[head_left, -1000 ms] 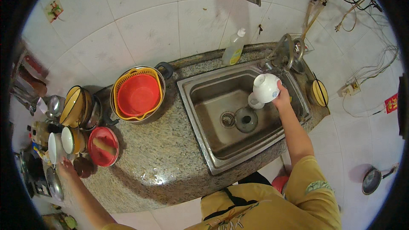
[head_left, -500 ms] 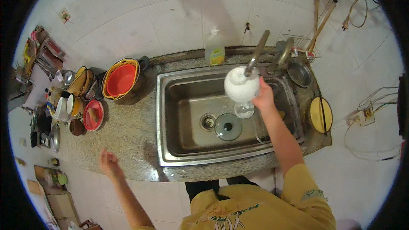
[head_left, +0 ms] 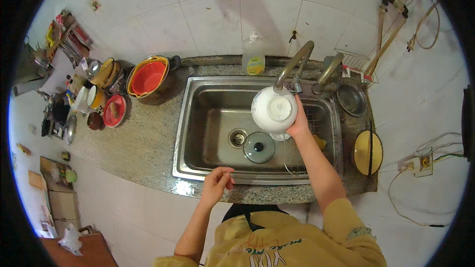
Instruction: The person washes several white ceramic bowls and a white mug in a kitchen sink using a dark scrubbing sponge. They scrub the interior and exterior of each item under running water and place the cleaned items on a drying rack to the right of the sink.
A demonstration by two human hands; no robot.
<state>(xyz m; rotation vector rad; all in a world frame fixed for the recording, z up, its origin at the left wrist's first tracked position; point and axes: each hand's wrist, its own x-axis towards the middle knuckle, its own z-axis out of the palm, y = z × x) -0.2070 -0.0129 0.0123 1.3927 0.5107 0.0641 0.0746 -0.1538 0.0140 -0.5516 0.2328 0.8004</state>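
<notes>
My right hand (head_left: 300,121) grips a white bowl (head_left: 267,111) by its side, below the curved tap (head_left: 292,64) over the right part of the sink (head_left: 180,143). The bowl is tipped over, with its round foot facing up. At the front rim of the sink, my left hand (head_left: 217,185) hovers with nothing in it, its fingers loosely bent and the thumb side apart. A glass lid with a black knob (head_left: 259,147) lies on the sink floor beside the drain (head_left: 238,138). Below the bowl, a small clear or white thing (head_left: 281,137) shows only in part.
A wire rack (head_left: 297,165) and a yellow thing (head_left: 319,142) are in the sink's right side. Behind stands a soap bottle (head_left: 254,54). To the right are a metal bowl (head_left: 352,98) and a yellow oval board (head_left: 367,153). Left are a red basin (head_left: 148,77) and a red plate (head_left: 115,111).
My left hand has come from over the left counter rightward to the sink's front rim. The bowl in my right hand has been turned so its foot shows.
</notes>
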